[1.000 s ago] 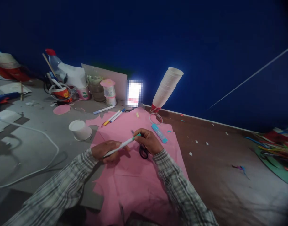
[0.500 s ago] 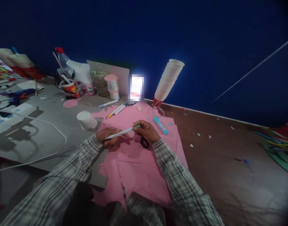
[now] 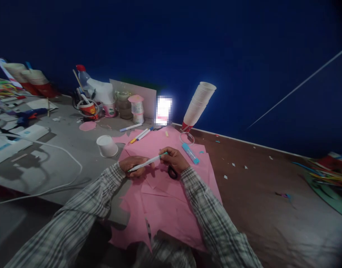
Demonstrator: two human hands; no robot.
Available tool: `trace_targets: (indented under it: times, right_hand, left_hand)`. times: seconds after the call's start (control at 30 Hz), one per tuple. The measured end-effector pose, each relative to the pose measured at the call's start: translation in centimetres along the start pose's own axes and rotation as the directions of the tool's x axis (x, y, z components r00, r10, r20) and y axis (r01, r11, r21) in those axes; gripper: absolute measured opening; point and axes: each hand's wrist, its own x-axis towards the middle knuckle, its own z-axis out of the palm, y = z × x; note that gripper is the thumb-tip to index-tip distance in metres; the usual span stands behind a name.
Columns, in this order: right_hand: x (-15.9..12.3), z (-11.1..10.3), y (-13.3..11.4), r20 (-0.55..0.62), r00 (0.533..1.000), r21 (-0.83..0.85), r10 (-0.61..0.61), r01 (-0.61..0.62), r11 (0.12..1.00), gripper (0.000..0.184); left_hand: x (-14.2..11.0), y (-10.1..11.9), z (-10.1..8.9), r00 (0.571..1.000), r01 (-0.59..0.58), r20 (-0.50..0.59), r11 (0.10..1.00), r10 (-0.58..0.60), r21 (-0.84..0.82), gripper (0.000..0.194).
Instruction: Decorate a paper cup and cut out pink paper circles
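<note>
A white marker with green ends point(image 3: 146, 163) slants over the pink paper. My right hand point(image 3: 174, 159) pinches its upper green end between thumb and fingers. My left hand point(image 3: 135, 165) is curled around the lower part, and the small green tip points toward that wrist. Beneath both hands lie sheets of pink paper point(image 3: 159, 204) with cut, jagged edges. Close to my right hand, a black scissors handle point(image 3: 172, 172) shows; the hand hides the rest. A white paper cup point(image 3: 107, 146) stands upside down to the left of my left hand.
A light-blue tube point(image 3: 190, 153), a tape ring point(image 3: 187, 138) and several markers point(image 3: 141, 134) lie around the paper's far part. A tall leaning stack of paper cups point(image 3: 199, 104) stands by the blue wall. At left are a white cable point(image 3: 73, 153) and a power strip point(image 3: 20, 139).
The view has shifted, so the table things appear farther right. Both hands keep the marker, which has turned slightly, its green tip now showing near my left palm.
</note>
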Motion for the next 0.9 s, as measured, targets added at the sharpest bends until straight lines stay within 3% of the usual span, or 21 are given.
trace_targets:
  times: [0.37, 0.6, 0.9]
  right_hand:
    - [-0.02, -0.04, -0.27, -0.005, 1.0, -0.005, -0.027, 0.027, 1.0, 0.023]
    - [-0.04, -0.17, -0.09, -0.012, 0.999, -0.003, -0.031, 0.03, 1.0, 0.022]
    - [-0.32, -0.31, 0.12, -0.013, 1.0, -0.003, -0.029, 0.029, 1.0, 0.023]
  left_hand:
    - [0.15, 0.15, -0.62, 0.995, -0.025, 0.096, 0.999, 0.021, 0.046, 0.044]
    - [0.26, 0.11, -0.32, 0.996, -0.015, 0.083, 0.999, 0.011, 0.044, 0.042]
    - [0.23, 0.12, -0.3, 0.997, 0.006, 0.071, 0.998, -0.011, 0.069, 0.054]
